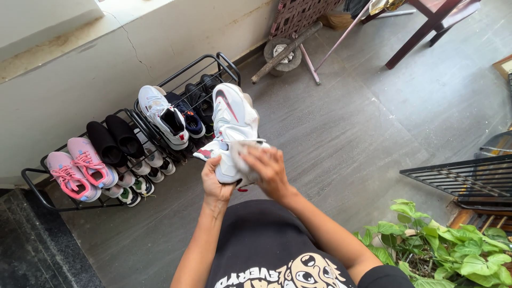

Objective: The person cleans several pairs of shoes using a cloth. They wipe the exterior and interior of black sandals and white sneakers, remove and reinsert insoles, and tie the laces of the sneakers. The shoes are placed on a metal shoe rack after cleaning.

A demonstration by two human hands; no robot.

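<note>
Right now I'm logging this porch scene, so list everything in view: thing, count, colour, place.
shoe rack: one, black, along wall
pink sneakers: two, rack left
black slippers: two, rack middle
white sneaker on rack: one, rack right
wooden table: one, dark brown, top right
plant: one, green, bottom right
held sneaker: one, white with red, centre
cloth: one, pale, against held sneaker
left hand: supports held sneaker
right hand: grip on cloth

You have no packages, signs or screens before you here; nothing on the floor or along the wall carries a label you can make out.
</note>
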